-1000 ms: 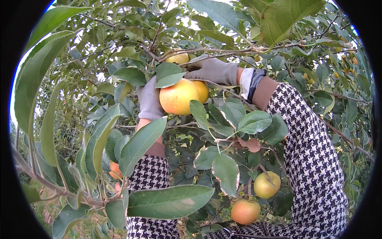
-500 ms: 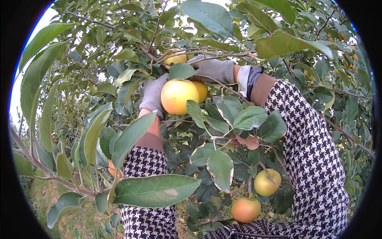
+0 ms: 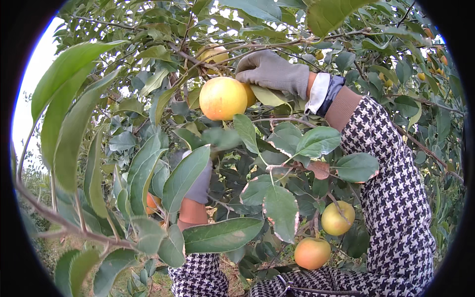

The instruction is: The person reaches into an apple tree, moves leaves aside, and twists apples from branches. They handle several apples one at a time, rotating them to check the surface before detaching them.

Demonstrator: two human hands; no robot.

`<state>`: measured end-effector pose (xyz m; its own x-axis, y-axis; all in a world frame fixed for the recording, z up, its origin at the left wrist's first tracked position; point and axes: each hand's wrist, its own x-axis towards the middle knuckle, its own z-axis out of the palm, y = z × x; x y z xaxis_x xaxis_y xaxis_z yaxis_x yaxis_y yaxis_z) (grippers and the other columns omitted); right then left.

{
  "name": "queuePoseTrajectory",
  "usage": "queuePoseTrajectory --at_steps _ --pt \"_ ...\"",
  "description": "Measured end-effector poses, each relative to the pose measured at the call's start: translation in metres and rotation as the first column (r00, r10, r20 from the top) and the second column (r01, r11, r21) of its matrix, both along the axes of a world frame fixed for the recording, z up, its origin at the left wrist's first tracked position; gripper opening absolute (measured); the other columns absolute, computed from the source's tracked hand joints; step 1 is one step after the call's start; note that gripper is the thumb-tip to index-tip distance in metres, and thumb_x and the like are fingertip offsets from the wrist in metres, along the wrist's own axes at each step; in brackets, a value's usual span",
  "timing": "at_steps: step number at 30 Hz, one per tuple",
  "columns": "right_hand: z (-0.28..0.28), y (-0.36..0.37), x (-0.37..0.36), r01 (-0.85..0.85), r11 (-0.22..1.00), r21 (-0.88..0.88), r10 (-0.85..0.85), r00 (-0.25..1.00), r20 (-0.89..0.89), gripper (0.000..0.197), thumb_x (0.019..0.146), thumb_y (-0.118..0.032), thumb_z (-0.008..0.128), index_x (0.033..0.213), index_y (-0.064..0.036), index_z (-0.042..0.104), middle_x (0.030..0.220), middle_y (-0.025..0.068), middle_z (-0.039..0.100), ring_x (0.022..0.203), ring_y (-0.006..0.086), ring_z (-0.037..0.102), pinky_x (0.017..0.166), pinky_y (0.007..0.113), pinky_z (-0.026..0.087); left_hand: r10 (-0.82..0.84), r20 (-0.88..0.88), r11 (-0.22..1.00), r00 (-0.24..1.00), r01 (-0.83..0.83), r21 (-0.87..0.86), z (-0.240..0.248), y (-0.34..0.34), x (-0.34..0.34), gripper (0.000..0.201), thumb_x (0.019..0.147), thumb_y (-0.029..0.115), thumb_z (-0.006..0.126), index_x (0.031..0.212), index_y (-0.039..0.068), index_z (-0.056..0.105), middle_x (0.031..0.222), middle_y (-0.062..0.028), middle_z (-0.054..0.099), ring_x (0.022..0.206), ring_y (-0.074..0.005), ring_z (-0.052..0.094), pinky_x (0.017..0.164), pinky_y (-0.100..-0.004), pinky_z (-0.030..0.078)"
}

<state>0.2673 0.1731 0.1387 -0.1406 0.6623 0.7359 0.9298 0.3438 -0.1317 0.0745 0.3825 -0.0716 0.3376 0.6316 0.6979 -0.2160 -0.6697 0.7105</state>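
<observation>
A large yellow apple [image 3: 223,98] with a faint red blush hangs near the middle, with a second yellow apple [image 3: 251,95] partly behind it. My right hand [image 3: 274,73], in a grey knit glove, is just above and right of them, fingers curled and thumb tip near the apple's top. What its fingertips pinch, if anything, does not show. A pale green leaf [image 3: 269,97] lies right under this hand. Lower down, my left hand [image 3: 200,182], also gloved, is blurred behind leaves, its fingers hidden. A smeared green leaf [image 3: 221,138] appears just above it, below the large apple.
Another yellow apple [image 3: 213,54] hangs behind twigs above. Two apples hang lower right, one yellow-green [image 3: 338,218] and one reddish [image 3: 312,253]. An orange-red fruit [image 3: 152,203] peeks through leaves at left. A leafy branch [image 3: 74,230] crosses the near left side.
My left hand has dropped away from the large apple, down behind the leaves. The leaf over the apple's top is gone from there. My right hand is slightly nearer the apple's top, its fingers more exposed.
</observation>
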Motion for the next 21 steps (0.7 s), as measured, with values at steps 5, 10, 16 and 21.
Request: queuePoseTrajectory --at_steps 5,10,16,21 --pt "0.003 -0.015 -0.007 -0.046 0.999 -0.02 0.046 0.998 -0.033 0.027 0.088 -0.022 0.067 0.106 -0.0029 0.071 0.088 0.0052 0.071 0.077 0.0116 0.063 0.07 0.028 0.051 0.339 -0.03 0.924 0.94 -0.327 0.2 -0.009 -0.09 -0.039 0.027 0.076 0.024 0.074 0.091 0.002 0.069 0.085 -0.0174 0.069 0.084 -0.0346 0.066 0.077 -0.043 0.048" --pt "-0.027 -0.048 -0.012 0.007 0.949 -0.315 0.022 0.996 0.089 0.027 0.086 -0.019 0.067 0.105 0.0008 0.071 0.08 0.0053 0.069 0.072 0.0105 0.061 0.062 0.028 0.049 0.421 0.059 0.86 0.905 -0.419 0.291 -0.035 -0.133 -0.042 0.034 0.077 0.013 0.07 0.109 0.003 0.065 0.102 -0.0153 0.065 0.091 -0.0354 0.061 0.08 -0.0434 0.048" --pt "-0.038 -0.043 0.021 -0.11 0.979 -0.17 0.108 0.994 -0.023 0.025 0.084 -0.017 0.066 0.098 0.0031 0.071 0.078 0.0059 0.069 0.069 0.012 0.061 0.063 0.028 0.049 0.189 -0.132 0.814 0.973 -0.08 0.575 -0.044 -0.154 -0.044 0.035 0.072 0.017 0.069 0.106 0.008 0.066 0.11 -0.0089 0.063 0.104 -0.0318 0.058 0.091 -0.0426 0.047" --pt "-0.015 -0.033 -0.007 -0.156 0.976 -0.153 0.086 0.918 -0.388 0.062 0.087 -0.05 0.068 0.12 0.0019 0.061 0.093 0.0149 0.068 0.067 0.0158 0.065 0.062 0.029 0.054 0.438 -0.081 0.493 0.895 -0.164 0.855 -0.056 -0.142 -0.038 0.033 0.075 0.017 0.067 0.107 0.009 0.066 0.111 -0.0086 0.062 0.111 -0.031 0.055 0.096 -0.0512 0.045"
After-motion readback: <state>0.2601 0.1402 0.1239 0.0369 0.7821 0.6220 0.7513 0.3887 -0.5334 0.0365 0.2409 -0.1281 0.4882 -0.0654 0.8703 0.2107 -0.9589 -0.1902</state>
